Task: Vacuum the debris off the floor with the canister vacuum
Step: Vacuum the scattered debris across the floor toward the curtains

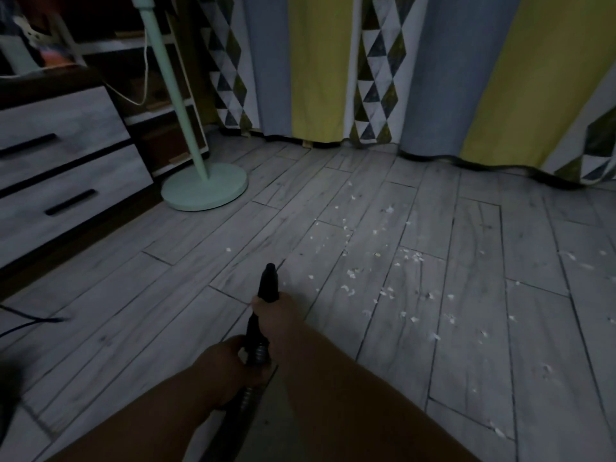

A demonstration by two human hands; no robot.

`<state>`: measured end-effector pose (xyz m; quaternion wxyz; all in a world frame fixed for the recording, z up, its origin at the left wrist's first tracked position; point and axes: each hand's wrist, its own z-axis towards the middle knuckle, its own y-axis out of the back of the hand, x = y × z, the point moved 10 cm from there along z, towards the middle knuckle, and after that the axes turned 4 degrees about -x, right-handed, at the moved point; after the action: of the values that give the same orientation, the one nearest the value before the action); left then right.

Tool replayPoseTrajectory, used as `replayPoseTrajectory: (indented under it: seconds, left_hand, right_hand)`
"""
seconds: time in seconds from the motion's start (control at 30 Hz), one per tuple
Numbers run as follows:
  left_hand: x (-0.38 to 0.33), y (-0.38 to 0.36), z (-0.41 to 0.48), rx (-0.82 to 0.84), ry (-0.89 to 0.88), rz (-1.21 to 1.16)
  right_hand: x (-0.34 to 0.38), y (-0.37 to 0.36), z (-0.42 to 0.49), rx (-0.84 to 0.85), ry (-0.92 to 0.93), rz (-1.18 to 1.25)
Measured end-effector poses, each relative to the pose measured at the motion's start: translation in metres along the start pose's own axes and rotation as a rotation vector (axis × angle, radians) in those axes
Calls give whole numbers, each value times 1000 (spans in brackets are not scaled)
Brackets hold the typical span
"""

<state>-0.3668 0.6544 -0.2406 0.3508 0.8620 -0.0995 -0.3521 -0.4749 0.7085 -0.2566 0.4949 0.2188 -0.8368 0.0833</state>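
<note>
Vacuum hose (254,331), black and ribbed, gripped near pale flaky debris (351,273).

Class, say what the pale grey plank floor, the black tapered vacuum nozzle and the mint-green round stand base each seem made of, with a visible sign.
Pale grey plank floor: probably wood-look laminate or vinyl, matte; grain pattern, dark seams.
Black tapered vacuum nozzle: likely hard plastic, dull finish; smooth moulded taper.
Mint-green round stand base: painted metal or plastic, satin; even colour, smooth rim.
</note>
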Motion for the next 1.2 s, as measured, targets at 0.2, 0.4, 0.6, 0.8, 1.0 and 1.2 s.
replayPoseTrajectory:
  seconds: [0.2, 0.4, 0.6, 0.8, 1.0, 1.2]
  left_hand:
    - [5, -7, -11, 75, 2, -38]
    - [2, -18, -18, 110, -25, -6]
    - [-3, -20, -22, 119, -38, 3]
    - [-2, -16, -25, 100, -33, -7]
    - [5, -15, -16, 70, -19, 92]
    - [1, -13, 0, 96, -56, 199]
  right_hand:
    - [-4, 6, -13, -32, -5, -75]
    - [-6, 16, -24, -17, 12, -81]
    - [-5, 20, -27, -20, 26, -45]
    - [-8, 11, -24, 0, 27, -5]
    - [-5, -2, -20, 52, 112, -111]
    - [0, -26, -3, 136, 144, -215]
